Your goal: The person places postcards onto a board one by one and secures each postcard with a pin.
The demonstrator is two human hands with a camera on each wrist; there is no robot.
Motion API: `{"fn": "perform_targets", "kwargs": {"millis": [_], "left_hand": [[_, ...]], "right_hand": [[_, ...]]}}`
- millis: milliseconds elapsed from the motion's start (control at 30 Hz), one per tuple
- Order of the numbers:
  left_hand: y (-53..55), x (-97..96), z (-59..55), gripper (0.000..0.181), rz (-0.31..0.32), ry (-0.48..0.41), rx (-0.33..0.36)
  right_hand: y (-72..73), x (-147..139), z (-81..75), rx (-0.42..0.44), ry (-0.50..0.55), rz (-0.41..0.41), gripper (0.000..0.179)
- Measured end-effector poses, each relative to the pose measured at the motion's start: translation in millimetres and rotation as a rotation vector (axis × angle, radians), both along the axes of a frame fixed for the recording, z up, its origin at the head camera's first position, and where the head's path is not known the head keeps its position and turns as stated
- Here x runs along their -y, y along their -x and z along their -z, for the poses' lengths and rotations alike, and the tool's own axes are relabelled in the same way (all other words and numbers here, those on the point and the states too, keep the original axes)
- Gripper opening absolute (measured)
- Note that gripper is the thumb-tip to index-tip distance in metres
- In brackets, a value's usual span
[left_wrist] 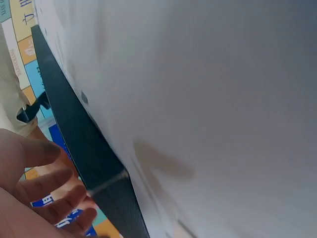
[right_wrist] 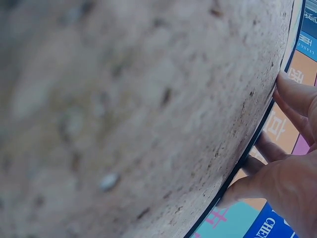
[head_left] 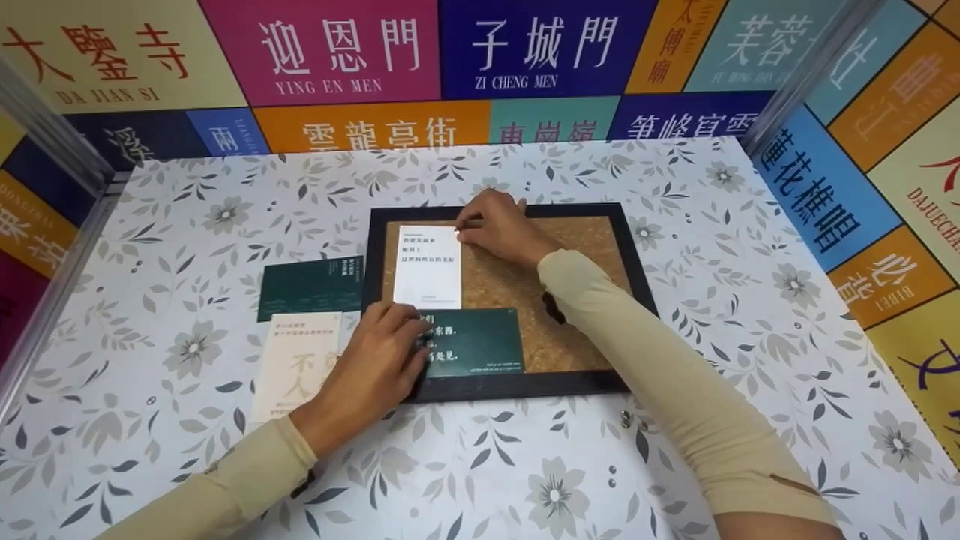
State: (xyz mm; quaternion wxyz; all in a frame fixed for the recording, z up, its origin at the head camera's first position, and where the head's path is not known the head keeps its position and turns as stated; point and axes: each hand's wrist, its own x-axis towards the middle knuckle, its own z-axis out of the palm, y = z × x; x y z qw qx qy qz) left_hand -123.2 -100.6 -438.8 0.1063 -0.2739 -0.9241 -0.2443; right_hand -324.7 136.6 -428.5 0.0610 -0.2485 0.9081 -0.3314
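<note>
A black-framed cork board lies on the table. A white card with printed text lies on its upper left part. My right hand is at that card's top right corner, thumb and forefinger pinching a tiny shiny piece that looks like a push pin, mostly hidden by the fingertips. Below, a dark green card with white text lies across the cork. My left hand rests on this card's left end and the frame's lower left edge, its fingers loosely extended. In the left wrist view the frame runs beside those fingers.
Left of the board lie another dark green card and a cream card, partly behind the left hand. Small shiny metal pieces sit near the board's lower right corner. Colourful lettered panels stand behind the leaf-patterned table cover.
</note>
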Motion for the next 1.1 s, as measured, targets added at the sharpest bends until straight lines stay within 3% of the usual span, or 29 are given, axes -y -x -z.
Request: {"fn": "perform_targets", "kwargs": {"millis": [333,467,667,1100], "left_hand": [[-15.9,-0.9,6.6,0.037,-0.083,0.016,0.095],[-20.1,-0.3,8.2,0.039,-0.109,-0.031,0.146],[-23.4,0.5,11.9,0.035,-0.130,-0.094,0.176],[-25.6,0.5,7.4,0.037,-0.150,-0.042,0.271]], "right_hand": [[-1.0,2.0,0.0,0.013,-0.015,0.012,0.013],[-0.4,1.5,0.6,0.020,-0.016,0.007,0.013],[0.6,2.3,0.7,0.032,-0.022,0.022,0.013],[1.4,-1.0,1.5,0.017,0.022,-0.001,0.014]]}}
